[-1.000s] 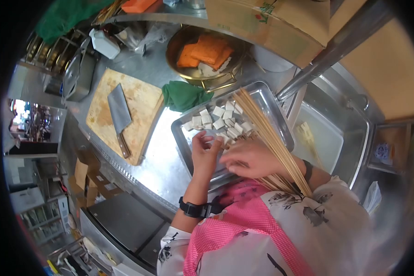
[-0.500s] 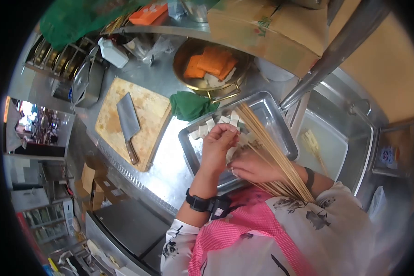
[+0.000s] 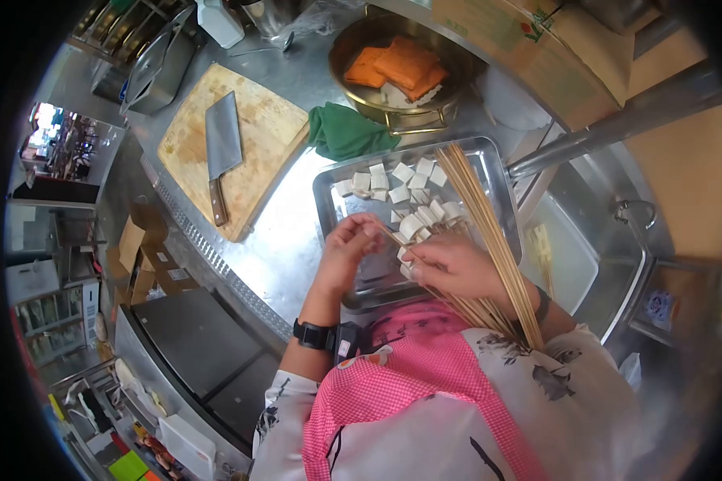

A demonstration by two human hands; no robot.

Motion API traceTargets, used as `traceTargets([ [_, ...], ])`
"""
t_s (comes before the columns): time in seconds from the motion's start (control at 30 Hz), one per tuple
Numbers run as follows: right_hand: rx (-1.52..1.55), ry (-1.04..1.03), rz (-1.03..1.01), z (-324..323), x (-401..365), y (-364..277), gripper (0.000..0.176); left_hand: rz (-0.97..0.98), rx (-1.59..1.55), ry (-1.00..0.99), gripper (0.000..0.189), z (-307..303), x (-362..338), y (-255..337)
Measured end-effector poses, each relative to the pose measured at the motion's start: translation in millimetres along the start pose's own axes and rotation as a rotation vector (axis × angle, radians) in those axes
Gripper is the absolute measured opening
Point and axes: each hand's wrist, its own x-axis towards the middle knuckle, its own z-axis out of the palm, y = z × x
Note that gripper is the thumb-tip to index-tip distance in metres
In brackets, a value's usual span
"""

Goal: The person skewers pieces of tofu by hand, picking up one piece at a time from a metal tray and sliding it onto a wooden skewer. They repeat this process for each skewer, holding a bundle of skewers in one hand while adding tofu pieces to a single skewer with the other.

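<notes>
My left hand is over the tray's near left side, its thumb and fingers closed at the tip of a thin wooden skewer. That skewer slants down to my right hand, whose fingers pinch it beside white cubes at the fingertips. Beneath both hands lies a steel tray with several more white cubes. A bundle of bamboo skewers lies slanted across the tray's right side and over my right forearm. More skewers poke out below my right hand.
Left of the tray, a cleaver rests on a wooden cutting board. A green cloth lies behind the tray, near a brass pan holding orange slabs. A sink and a slanting metal pipe are at right.
The view has tilted and shifted, so the board and pan sit higher. My hands have moved apart, showing the skewer between them and more white cubes in the tray.
</notes>
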Motion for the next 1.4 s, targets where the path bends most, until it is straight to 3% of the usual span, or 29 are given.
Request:
traceTargets([
  [0.03,-0.003,0.007,-0.010,0,0,1,0.026,0.022,0.088,0.108,0.018,-4,9,-6],
  [0.17,0.134,0.030,0.114,2,0,-4,0.030,0.373,1.103,0.410,0.035,-17,47,-27],
  [0.2,0.130,0.032,0.114,2,0,-4,0.032,0.522,1.176,0.420,0.039,-20,58,-34],
  [0.3,0.094,0.015,0.112,1,0,-4,0.035,0.568,1.372,0.381,0.035,-21,70,-32],
  [0.43,-0.011,0.011,0.045,-1,-2,5,0.036,0.479,1.031,0.418,0.022,-34,76,-42],
  [0.47,-0.022,0.017,0.042,-1,-2,6,0.036,0.080,0.623,0.371,0.021,-26,70,-27],
  [0.57,-0.048,0.011,0.035,3,-1,5,0.036,-0.059,-0.177,0.271,0.023,-13,42,0],
  [0.7,-0.062,0.004,0.041,2,1,0,0.036,-0.131,-0.467,0.194,0.023,-8,24,11],
  [1.4,-0.046,-0.003,0.084,0,-2,-4,0.036,-0.057,-0.341,0.089,0.018,15,9,24],
])
